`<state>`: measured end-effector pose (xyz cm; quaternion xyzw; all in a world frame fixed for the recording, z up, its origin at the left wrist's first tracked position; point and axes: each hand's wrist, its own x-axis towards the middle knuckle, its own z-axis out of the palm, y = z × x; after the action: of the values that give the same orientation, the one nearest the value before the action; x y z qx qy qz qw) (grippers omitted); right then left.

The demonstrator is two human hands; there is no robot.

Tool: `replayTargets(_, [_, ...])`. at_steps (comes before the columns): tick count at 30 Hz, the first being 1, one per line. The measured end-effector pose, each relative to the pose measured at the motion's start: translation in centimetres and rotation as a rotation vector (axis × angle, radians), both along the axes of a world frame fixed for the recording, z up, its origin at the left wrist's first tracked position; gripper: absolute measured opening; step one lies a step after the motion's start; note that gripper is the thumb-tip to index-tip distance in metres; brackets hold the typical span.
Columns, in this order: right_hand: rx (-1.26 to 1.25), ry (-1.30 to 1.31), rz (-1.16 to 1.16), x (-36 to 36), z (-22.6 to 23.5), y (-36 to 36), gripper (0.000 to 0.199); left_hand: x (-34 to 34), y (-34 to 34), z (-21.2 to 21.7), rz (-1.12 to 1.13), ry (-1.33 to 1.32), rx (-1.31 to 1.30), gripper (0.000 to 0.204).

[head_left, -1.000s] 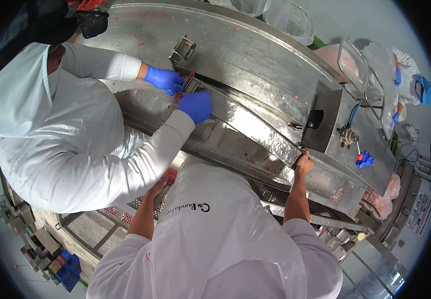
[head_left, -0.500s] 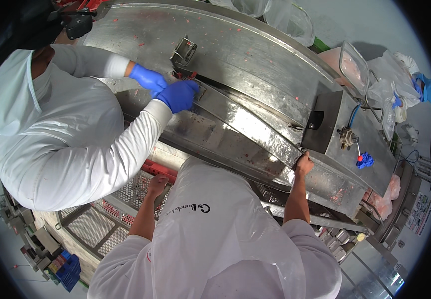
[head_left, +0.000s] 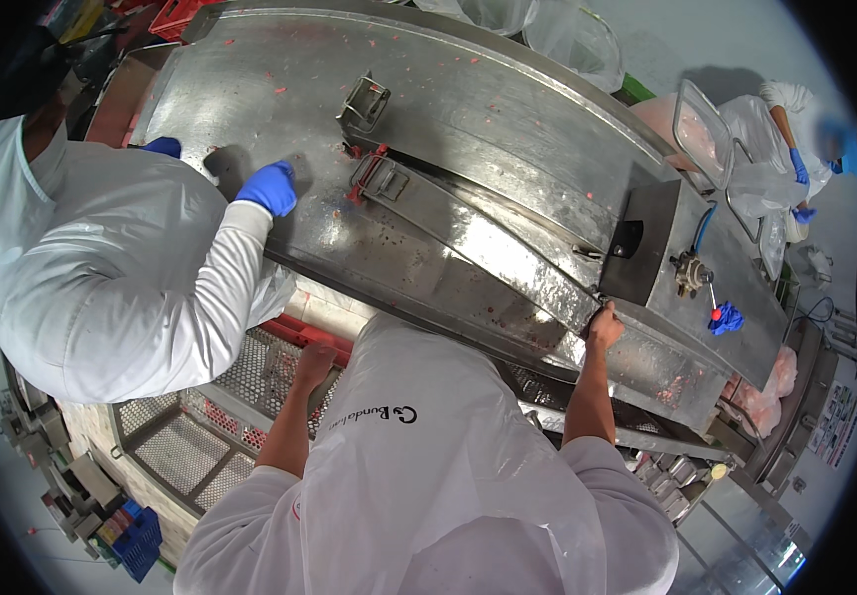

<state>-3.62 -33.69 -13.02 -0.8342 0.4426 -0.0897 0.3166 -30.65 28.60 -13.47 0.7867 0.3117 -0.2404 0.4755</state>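
Co-worker's glove moved leftward, right hand pinching metal channel, left hand, grip unclear

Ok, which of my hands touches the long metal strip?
Your right hand, at its right end; your left hand is apart, by the red crate.

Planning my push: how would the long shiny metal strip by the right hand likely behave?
The long metal strip is probably stiff, since it shows no sag or crease. It may feel slippery, as its surface looks smooth and glossy. It could be awkward to steer from the end where the right hand is, given its length.
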Motion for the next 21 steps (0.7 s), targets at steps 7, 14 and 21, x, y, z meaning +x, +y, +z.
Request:
replayTargets(7, [0.021,0.071,-0.034,0.3,-0.1,-2.5,0.055,17.5,-5.1,4.6,-0.071,-0.828,0.369,0.02])
replayTargets(14, [0.023,0.103,-0.059,-3.1,0.6,-5.7,0.061,35.3,-1.1,2.4,0.053,-0.674,0.279,0.038])
replayTargets(21, [-0.05,0.126,-0.068,-5.3,0.9,-13.0,0.058,31.7,-4.7,-0.3,-0.218,-0.366,0.425,0.034])
